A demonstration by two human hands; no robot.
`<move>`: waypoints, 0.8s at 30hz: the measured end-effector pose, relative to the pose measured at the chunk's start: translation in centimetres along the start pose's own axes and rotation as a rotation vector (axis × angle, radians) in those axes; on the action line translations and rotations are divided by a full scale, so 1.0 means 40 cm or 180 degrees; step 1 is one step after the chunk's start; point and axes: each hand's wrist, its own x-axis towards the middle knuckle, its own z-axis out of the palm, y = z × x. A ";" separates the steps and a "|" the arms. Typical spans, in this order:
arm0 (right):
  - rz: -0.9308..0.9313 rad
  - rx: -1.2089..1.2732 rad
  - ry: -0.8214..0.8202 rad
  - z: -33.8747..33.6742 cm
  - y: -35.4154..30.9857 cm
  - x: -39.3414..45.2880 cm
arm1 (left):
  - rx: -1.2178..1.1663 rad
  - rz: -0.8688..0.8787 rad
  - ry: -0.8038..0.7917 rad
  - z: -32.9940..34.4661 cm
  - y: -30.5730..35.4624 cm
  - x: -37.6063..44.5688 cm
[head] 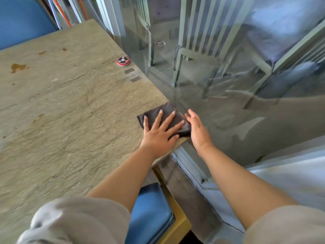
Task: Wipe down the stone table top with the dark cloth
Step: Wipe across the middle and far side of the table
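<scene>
The folded dark grey-brown cloth [166, 118] is lying flat at the right-hand edge of the rough, tan stone table top [70, 106], just beside the glass partition [219, 85] that runs along that edge, and it is the left hand [161, 133] that is lying on it. That hand is pressing palm-down with its fingers [169, 121] spread wide apart and flat across the cloth, gripping nothing, only pinning the fabric to the stone. The right hand [197, 130] is hovering just beside the cloth on its glass side, off the table edge, fingers straight and close together, palm turned toward the cloth, and whether it is touching the fabric or the glass cannot be told. The cloth's long axis is running along the table edge, away from the person toward the small round red call button [123, 60], which is sitting farther along that same edge. Nearly all of the stone is lying to the left of the cloth, including the brown stains [18, 67] well apart from it near the far left. By my judgement the wiping is barely underway, and the coming stroke is depending on the left hand dragging the cloth leftward, away from the glass.
</scene>
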 end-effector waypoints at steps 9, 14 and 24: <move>-0.1046 -0.2945 -0.0136 0.125 0.019 -0.071 | 0.0427 0.0924 -0.0158 0.050 -0.149 -0.265; -0.1713 -0.3062 -0.1081 0.228 0.016 -0.125 | 0.0092 -0.0126 -0.0156 0.042 -0.311 -0.427; -0.1656 -0.2929 -0.1539 0.344 -0.034 -0.168 | 0.0360 -0.0038 -0.0168 0.084 -0.266 -0.533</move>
